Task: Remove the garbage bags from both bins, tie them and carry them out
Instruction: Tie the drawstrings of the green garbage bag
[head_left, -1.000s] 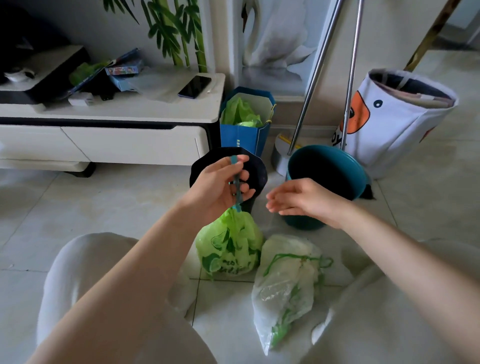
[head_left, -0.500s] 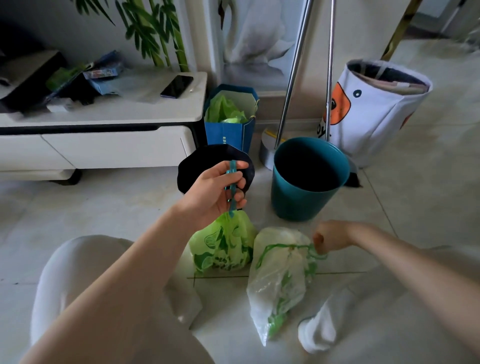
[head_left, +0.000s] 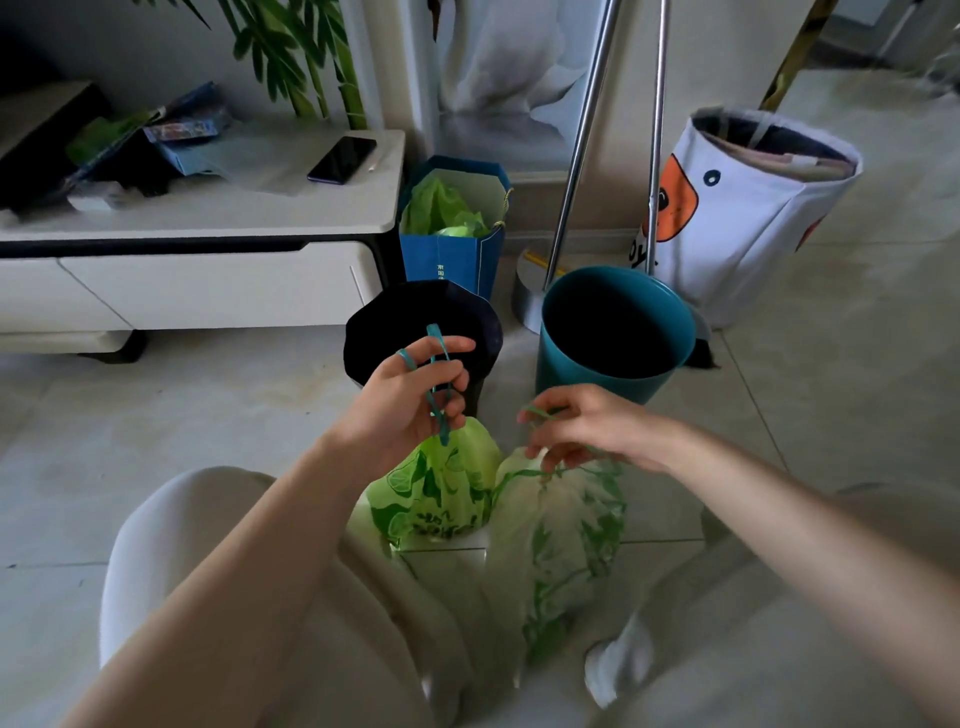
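Observation:
Two garbage bags hang in front of my knees. My left hand (head_left: 410, 400) grips the teal drawstring of the bright green printed bag (head_left: 441, 488), holding it upright off the floor. My right hand (head_left: 582, 431) is closed on the green drawstring of the clear white bag (head_left: 561, 535), which hangs just right of the green one and touches it. Behind them stand a black bin (head_left: 374, 332), partly hidden by my left hand, and a teal bin (head_left: 587, 374) with no bag showing inside.
A blue paper bag (head_left: 457, 260) with green plastic stands by the white TV cabinet (head_left: 208, 280). A white fabric basket (head_left: 748, 228) and two metal poles (head_left: 576, 150) are at the back right. Pale floor tiles (head_left: 841, 389) spread to the right.
My right hand went down to the clear bag lying on the floor, took its drawstring and lifted it upright. My left hand kept holding the green bag.

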